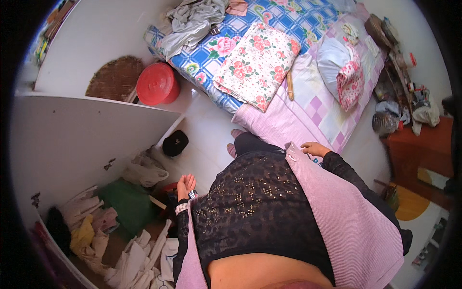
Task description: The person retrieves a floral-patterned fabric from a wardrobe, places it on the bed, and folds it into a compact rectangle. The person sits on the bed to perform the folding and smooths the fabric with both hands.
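My left hand [186,185] hangs palm up beside my body, above the open wardrobe compartment, with nothing in it. My right hand [316,148] is near the front edge of the bed, beside the hem of my pink vest, with no object visible in it. Before me, a folded floral cloth [258,67], white with pink roses, lies across the blue checked bedspread [225,30] and the pale purple bed sheet [299,86]. The end of a wooden stick [290,86] shows from beside the cloth. A pale blue pillow [330,65] with a pink floral cover [351,81] lies to the right.
A red lidded bucket [157,83] and a black cap [175,143] are on the floor at left. Rumpled clothes [135,258] and a green bag [126,206] fill the compartment. Grey cloths [196,20] lie on the bed; a plastic bottle [385,123] lies near the brown cabinet [422,148].
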Action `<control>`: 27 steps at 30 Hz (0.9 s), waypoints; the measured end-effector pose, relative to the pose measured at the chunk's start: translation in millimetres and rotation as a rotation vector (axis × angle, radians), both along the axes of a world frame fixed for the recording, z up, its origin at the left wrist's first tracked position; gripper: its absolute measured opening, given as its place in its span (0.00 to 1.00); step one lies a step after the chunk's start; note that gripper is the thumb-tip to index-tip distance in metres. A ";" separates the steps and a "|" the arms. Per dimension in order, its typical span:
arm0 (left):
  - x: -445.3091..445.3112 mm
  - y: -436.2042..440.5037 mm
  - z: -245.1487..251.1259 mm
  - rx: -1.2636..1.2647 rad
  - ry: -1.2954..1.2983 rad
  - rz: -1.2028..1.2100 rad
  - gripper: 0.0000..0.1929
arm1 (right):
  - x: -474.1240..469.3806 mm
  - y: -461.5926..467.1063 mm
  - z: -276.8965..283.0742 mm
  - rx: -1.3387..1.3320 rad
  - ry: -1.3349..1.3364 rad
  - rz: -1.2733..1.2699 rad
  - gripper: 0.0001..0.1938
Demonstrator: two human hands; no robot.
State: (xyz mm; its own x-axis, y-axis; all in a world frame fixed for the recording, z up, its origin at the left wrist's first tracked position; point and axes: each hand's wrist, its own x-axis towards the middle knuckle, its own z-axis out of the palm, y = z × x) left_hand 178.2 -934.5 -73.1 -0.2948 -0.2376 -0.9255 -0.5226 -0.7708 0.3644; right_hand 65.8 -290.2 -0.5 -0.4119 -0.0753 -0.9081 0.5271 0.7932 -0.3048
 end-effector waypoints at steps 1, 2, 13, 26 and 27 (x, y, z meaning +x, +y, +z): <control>6.4 3.1 -8.2 0.030 -0.006 0.036 0.14 | -10.4 4.8 1.4 -0.003 0.041 0.092 0.27; 10.5 6.1 -16.4 0.038 -0.028 0.072 0.14 | -23.8 7.9 1.2 -0.010 0.081 0.186 0.28; -11.2 98.3 -60.8 -0.032 -0.069 0.024 0.23 | -214.3 48.4 -18.3 0.204 -0.138 0.065 0.28; -115.4 241.6 -174.6 -0.171 0.081 0.071 0.19 | -302.3 29.7 -185.2 0.125 0.416 0.115 0.29; -116.8 255.3 -174.4 -0.199 0.108 0.066 0.20 | -303.5 38.5 -185.7 0.051 0.468 0.116 0.29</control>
State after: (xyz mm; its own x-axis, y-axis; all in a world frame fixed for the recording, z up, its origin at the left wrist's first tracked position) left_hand 61.4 -679.2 -247.5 -0.3671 -0.4343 -0.8226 -0.4233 -0.7094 0.5634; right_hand -237.7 -251.6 -186.2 -0.7687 -0.1048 -0.6309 0.2498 0.8589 -0.4470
